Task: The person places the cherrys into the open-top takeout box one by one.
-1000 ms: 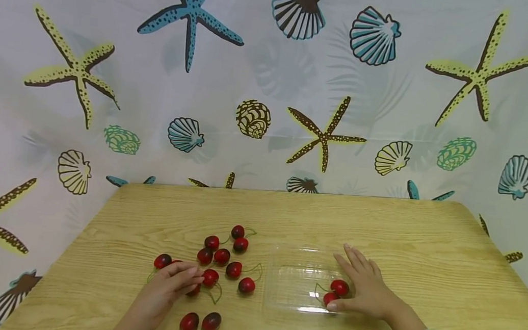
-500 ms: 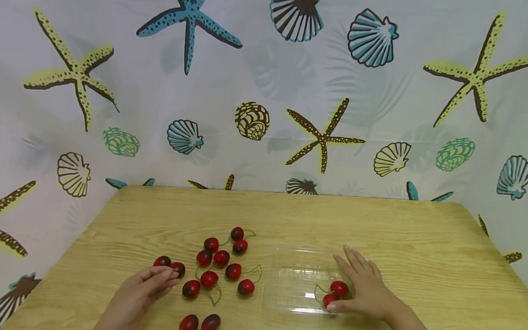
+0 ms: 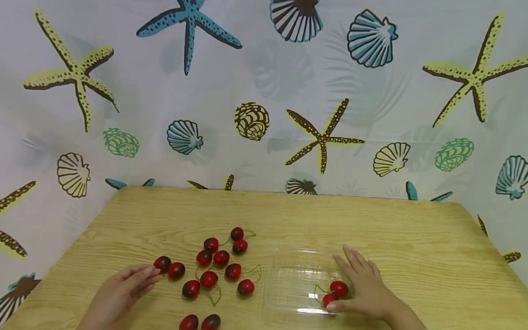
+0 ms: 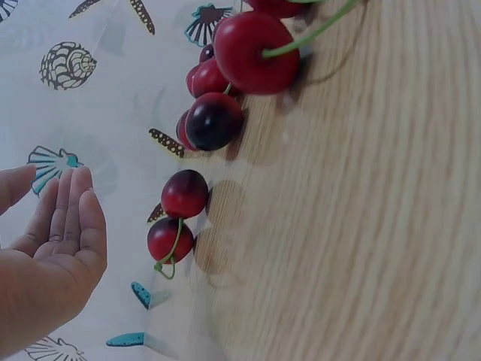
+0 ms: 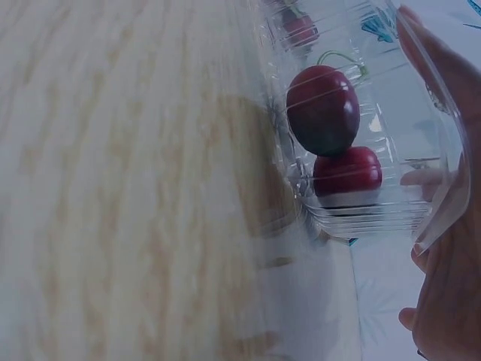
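My left hand (image 3: 119, 293) is at the left of the table, its fingertips right at a pair of dark red cherries (image 3: 176, 270). In the left wrist view its fingers (image 4: 71, 210) are extended with nothing between them, and a joined cherry pair (image 4: 185, 194) with a green stem shows beside them. My right hand (image 3: 367, 290) rests against the right end of a clear plastic container (image 3: 277, 301), fingers spread and fairly straight, thumb at the near side. Two cherries (image 3: 339, 289) joined by a stem lie inside the container, by the thumb.
Several more cherries, some paired by green stems, lie between the hands, including a far pair (image 3: 237, 233) and a near pair (image 3: 188, 325). The wooden table (image 3: 380, 219) ends at a curtain (image 3: 233, 81) printed with starfish and shells.
My left hand has moved left and toward me, away from over the cherries, uncovering the left pair and one beside it. The right hand and container stay put.
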The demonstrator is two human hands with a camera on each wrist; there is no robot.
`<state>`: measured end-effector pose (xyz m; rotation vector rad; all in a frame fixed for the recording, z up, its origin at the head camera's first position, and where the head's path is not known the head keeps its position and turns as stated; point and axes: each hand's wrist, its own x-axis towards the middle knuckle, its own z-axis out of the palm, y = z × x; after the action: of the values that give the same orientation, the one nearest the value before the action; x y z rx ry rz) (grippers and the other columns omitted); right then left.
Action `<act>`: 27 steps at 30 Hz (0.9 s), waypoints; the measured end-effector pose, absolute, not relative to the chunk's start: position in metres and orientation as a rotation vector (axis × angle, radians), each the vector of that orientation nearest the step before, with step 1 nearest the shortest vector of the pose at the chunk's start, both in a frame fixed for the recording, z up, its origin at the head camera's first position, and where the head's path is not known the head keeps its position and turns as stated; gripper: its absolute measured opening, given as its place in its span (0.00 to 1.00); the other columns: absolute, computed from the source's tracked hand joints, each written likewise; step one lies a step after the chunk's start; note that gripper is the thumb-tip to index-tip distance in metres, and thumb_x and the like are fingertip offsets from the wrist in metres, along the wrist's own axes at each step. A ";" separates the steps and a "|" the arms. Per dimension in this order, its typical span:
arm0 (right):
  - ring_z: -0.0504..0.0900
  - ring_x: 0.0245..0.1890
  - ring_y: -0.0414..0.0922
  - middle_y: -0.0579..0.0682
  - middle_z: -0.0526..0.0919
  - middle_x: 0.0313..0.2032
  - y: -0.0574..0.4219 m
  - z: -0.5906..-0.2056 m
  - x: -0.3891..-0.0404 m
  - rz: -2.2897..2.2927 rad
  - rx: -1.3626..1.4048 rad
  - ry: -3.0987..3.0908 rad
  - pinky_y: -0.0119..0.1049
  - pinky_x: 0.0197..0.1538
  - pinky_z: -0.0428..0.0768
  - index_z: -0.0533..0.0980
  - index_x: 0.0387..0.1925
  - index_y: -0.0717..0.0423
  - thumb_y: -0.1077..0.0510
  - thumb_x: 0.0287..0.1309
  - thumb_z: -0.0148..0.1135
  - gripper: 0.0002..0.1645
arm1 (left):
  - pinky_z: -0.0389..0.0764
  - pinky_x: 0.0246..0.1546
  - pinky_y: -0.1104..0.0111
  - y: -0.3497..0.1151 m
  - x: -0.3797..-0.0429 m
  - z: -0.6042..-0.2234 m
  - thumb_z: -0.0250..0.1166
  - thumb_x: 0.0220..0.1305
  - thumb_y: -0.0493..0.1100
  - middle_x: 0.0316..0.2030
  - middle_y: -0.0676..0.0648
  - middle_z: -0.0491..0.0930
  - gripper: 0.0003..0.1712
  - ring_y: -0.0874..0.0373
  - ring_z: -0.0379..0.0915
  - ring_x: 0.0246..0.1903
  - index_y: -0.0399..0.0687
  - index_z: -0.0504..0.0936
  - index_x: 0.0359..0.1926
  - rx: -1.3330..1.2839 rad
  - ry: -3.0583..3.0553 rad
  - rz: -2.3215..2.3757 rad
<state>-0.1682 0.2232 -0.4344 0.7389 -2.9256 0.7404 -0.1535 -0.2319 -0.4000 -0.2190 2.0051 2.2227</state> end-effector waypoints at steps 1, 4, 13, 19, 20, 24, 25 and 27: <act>0.42 0.61 0.59 0.61 0.44 0.63 0.223 -0.434 -0.168 0.738 0.741 -2.926 0.64 0.53 0.41 0.52 0.62 0.61 0.31 0.35 0.60 0.59 | 0.72 0.42 0.73 -0.234 -0.153 -0.400 0.54 0.61 0.43 0.33 0.55 0.77 0.08 0.64 0.73 0.38 0.45 0.72 0.39 -0.223 2.004 2.227; 0.42 0.61 0.59 0.61 0.44 0.63 0.222 -0.434 -0.167 0.736 0.743 -2.930 0.64 0.53 0.42 0.52 0.62 0.60 0.31 0.35 0.60 0.59 | 0.72 0.42 0.73 -0.242 -0.152 -0.402 0.54 0.61 0.43 0.33 0.56 0.77 0.06 0.64 0.73 0.37 0.47 0.73 0.37 -0.226 2.004 2.237; 0.42 0.61 0.59 0.61 0.44 0.63 0.221 -0.433 -0.166 0.729 0.745 -2.930 0.65 0.53 0.42 0.53 0.62 0.61 0.32 0.35 0.60 0.58 | 0.71 0.43 0.74 -0.258 -0.151 -0.405 0.56 0.59 0.47 0.32 0.59 0.77 0.13 0.67 0.73 0.37 0.45 0.72 0.41 -0.352 2.009 2.174; 0.42 0.61 0.59 0.61 0.44 0.63 0.222 -0.434 -0.167 0.716 0.740 -2.937 0.64 0.53 0.42 0.53 0.62 0.60 0.31 0.35 0.60 0.58 | 0.70 0.44 0.74 -0.260 -0.152 -0.411 0.57 0.58 0.45 0.33 0.58 0.76 0.19 0.67 0.72 0.37 0.39 0.69 0.46 -0.445 2.011 2.124; 0.42 0.61 0.59 0.61 0.44 0.63 0.222 -0.434 -0.167 0.718 0.741 -2.938 0.64 0.53 0.42 0.53 0.62 0.60 0.31 0.35 0.60 0.58 | 0.70 0.44 0.74 -0.260 -0.153 -0.411 0.57 0.58 0.45 0.33 0.58 0.76 0.20 0.67 0.72 0.37 0.38 0.68 0.47 -0.452 2.010 2.124; 0.41 0.61 0.59 0.61 0.43 0.64 0.222 -0.434 -0.167 0.716 0.749 -2.943 0.64 0.53 0.42 0.52 0.62 0.60 0.31 0.36 0.60 0.58 | 0.69 0.45 0.74 -0.261 -0.153 -0.414 0.56 0.59 0.46 0.34 0.58 0.76 0.27 0.68 0.72 0.37 0.32 0.63 0.53 -0.447 2.031 2.116; 0.41 0.62 0.59 0.61 0.43 0.64 0.222 -0.434 -0.167 0.717 0.751 -2.943 0.64 0.53 0.42 0.52 0.62 0.60 0.31 0.36 0.59 0.58 | 0.69 0.46 0.74 -0.261 -0.153 -0.415 0.55 0.59 0.46 0.34 0.58 0.76 0.27 0.68 0.72 0.37 0.31 0.61 0.53 -0.437 2.030 2.121; 0.41 0.62 0.59 0.60 0.43 0.64 0.223 -0.433 -0.167 0.721 0.754 -2.945 0.64 0.53 0.41 0.52 0.63 0.59 0.31 0.36 0.59 0.58 | 0.69 0.46 0.74 -0.261 -0.153 -0.416 0.54 0.61 0.44 0.34 0.57 0.76 0.24 0.68 0.72 0.37 0.32 0.62 0.53 -0.430 2.002 2.151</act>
<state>-0.1673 0.2225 -0.4333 0.7538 -2.9450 0.7210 -0.1532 -0.2608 -0.4163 -0.4305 2.0020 2.1508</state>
